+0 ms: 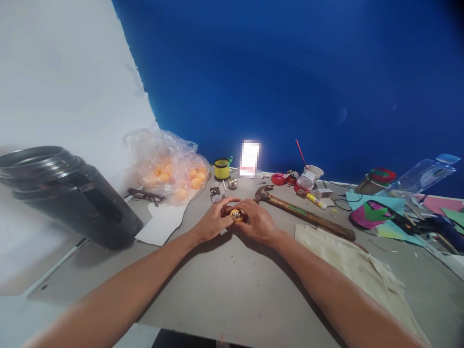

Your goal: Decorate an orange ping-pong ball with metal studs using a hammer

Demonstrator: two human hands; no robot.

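Observation:
Between the fingertips of both hands, low over the table's middle, is a small orange ball (237, 215) with several shiny silver studs on its upper side. My left hand (213, 220) grips it from the left, its index finger arched over the far side. From the right, my right hand (260, 221) closes its fingers on the same ball. Just beyond my left fingers lies a small open box (215, 194) of tiny dark metal pieces. Near it sits a silver-studded ball (232, 183). A claw hammer (308, 214) lies just right of my right hand.
A large dark flask (72, 198) stands at the left, near glasses (147, 195) and white paper (163, 223). Behind is a plastic bag (166, 164) of orange balls. A yellow cup (222, 169) stands at the wall. Folded cloth (344, 266), a glue tube (316, 200) and coloured paper (402, 208) occupy the right.

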